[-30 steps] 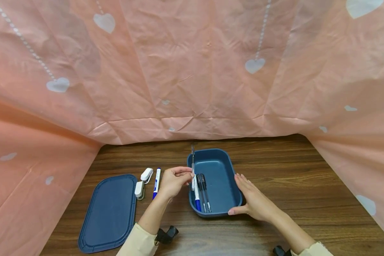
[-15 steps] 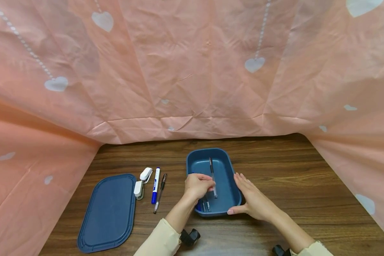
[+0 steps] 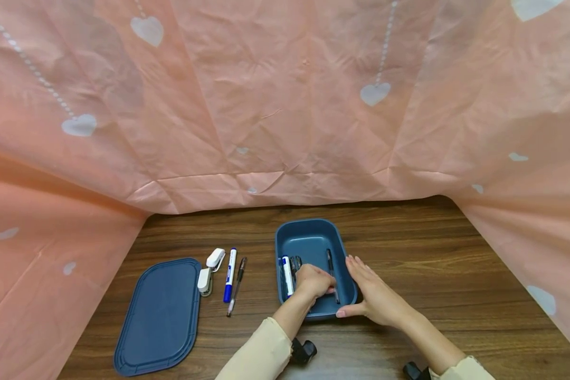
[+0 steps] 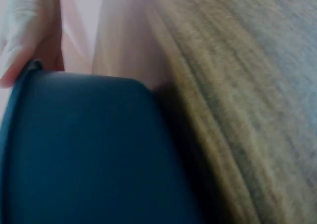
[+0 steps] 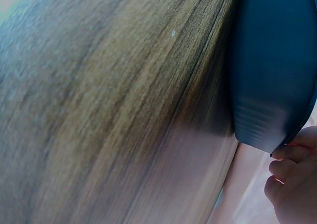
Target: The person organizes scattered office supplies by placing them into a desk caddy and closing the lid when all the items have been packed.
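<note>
Inside the blue rectangular box (image 3: 309, 229), my left hand (image 3: 313, 281) holds a dark-capped clear pen (image 3: 330, 259) near the right wall. The pen lies lengthwise, its lower part partly behind the fingers. My right hand (image 3: 377, 298) rests against the box's right side, fingers straight along the wall and thumb at the front corner. A white marker (image 3: 287, 274) lies along the box's left side, with dark-capped pens (image 3: 296, 262) beside it, partly covered by the left hand. The box's outer wall (image 4: 89, 144) fills much of the left wrist view.
On the wooden table (image 3: 408, 232) left of the box lie a blue-capped white marker (image 3: 230, 274) and a pen (image 3: 237, 285). Two small white staplers (image 3: 205, 281) sit beside a blue lid (image 3: 159, 316). A pink curtain (image 3: 309, 105) encloses the back and sides.
My left hand has moved right across the box with the pen, lowering it from upright-looking at the left side to lying near the right wall. The right hand has stayed in place.
</note>
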